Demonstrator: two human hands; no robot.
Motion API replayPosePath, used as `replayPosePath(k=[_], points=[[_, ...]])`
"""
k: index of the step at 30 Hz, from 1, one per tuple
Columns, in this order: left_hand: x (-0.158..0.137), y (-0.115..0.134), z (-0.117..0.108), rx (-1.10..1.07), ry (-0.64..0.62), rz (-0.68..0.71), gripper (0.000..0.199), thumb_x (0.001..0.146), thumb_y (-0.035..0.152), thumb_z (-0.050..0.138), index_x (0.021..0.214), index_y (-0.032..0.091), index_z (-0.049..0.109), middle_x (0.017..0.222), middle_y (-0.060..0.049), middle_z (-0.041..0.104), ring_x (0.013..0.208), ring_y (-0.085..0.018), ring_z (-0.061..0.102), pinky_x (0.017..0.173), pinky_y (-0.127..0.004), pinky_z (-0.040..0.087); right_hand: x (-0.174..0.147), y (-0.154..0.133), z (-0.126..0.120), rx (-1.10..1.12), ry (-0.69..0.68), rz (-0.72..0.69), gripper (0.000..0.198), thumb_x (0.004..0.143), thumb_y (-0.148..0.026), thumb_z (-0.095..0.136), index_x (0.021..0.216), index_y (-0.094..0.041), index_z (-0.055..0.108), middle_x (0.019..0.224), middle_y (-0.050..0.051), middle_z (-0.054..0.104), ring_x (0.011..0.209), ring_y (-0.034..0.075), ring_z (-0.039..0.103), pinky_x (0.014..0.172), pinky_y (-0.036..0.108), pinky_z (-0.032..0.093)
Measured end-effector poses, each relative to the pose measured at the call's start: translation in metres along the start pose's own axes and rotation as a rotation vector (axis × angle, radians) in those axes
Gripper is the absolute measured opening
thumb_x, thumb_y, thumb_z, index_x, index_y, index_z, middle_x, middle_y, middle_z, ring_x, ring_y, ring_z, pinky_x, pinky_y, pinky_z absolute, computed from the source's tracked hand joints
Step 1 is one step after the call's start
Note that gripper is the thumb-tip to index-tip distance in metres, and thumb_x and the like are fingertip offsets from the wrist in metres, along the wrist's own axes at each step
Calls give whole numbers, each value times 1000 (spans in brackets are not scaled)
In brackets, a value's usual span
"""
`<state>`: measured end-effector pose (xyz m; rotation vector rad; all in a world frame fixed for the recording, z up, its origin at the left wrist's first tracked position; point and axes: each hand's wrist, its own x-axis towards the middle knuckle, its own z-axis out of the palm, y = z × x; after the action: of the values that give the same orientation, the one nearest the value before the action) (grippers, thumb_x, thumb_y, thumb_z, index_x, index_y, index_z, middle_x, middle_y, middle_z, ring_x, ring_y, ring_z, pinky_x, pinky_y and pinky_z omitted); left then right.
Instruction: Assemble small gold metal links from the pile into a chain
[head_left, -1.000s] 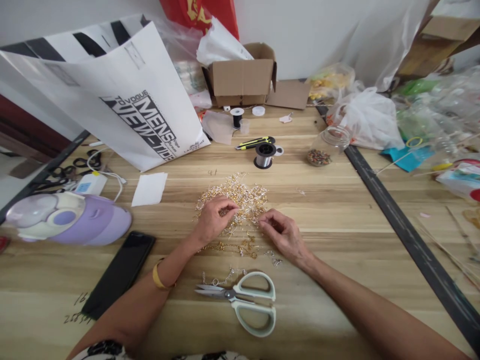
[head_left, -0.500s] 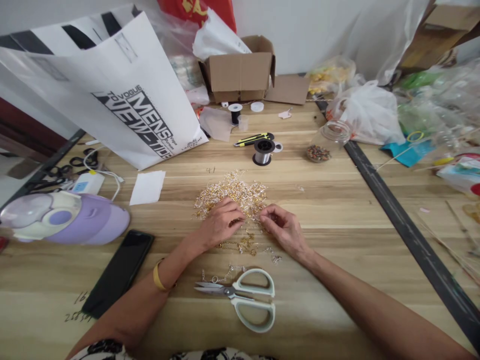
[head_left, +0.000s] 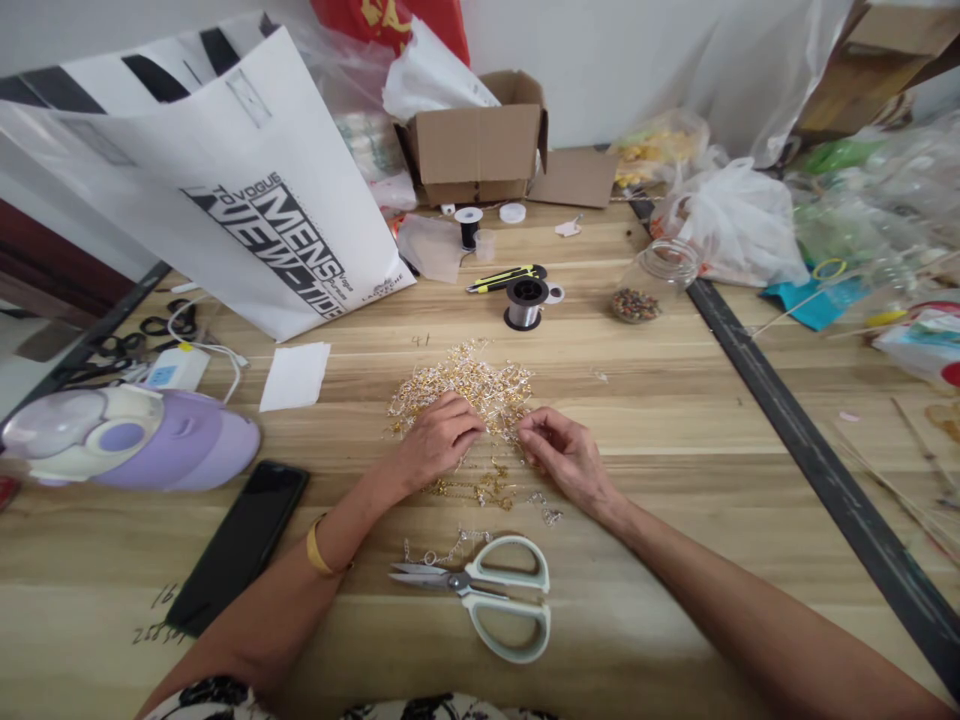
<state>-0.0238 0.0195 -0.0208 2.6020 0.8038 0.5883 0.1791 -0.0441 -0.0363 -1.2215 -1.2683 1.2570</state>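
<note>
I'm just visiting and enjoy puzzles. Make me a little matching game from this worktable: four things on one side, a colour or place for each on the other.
Things:
1. Shiny pile
2. Scissors
3. Jar
4. Phone

Descriptions:
A. Flat and black
B. Clear, with multicoloured bits inside
C. Gold and silver, by the left hand and right hand
D. Pale-handled

Pairs: 1-C, 2-D, 3-B, 4-A

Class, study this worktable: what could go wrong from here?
Loose gold and silver pieces might scatter, or mix with the gold chains nearby. The scissors lie slightly open, aimed toward the left forearm, which might brush them. The clear jar of colourful bits seems lidless; a knock could spill it.
</note>
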Motion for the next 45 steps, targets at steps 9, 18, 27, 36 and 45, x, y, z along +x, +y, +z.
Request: replayPosePath(k=[9,18,27,36,45], points=[[0,-8,3,-122,138,-58,11,86,14,56,86,16,67,82,-5,67,82,-16,57,79,-32,45,0,0,-1,-14,-26,-38,18,83,-33,60,82,-15,58,63,-1,52,52,9,42,47,22,34],[0,-3,3,-97,119,-29,9,86,16,57,85,15,66,82,-5,66,83,-17,55,81,-33,44,0,3,-1,-2,-3,-28,19,80,-34,63,84,-15,62,63,-1,52,52,9,41,46,22,32],[2,11,3,64,-42,59,16,89,19,51,94,17,67,94,-8,58,97,-20,47,87,-35,43,0,0,0,2,25,4,22,81,-37,61,81,-15,58,59,-3,49,49,9,40,45,22,33],[2,7,2,77,-38,52,19,91,19,47,86,14,65,87,-8,58,92,-19,47,84,-34,42,0,-1,1,17,36,19,23,79,-37,63,81,-14,59,57,-3,50,47,8,40,44,22,32],[1,2,-3,86,-50,53,21,92,18,46,85,14,66,86,-7,61,91,-19,48,83,-35,43,0,0,0,55,22,61,26,77,-40,65,82,-14,62,55,-2,51,45,9,41,41,22,31]])
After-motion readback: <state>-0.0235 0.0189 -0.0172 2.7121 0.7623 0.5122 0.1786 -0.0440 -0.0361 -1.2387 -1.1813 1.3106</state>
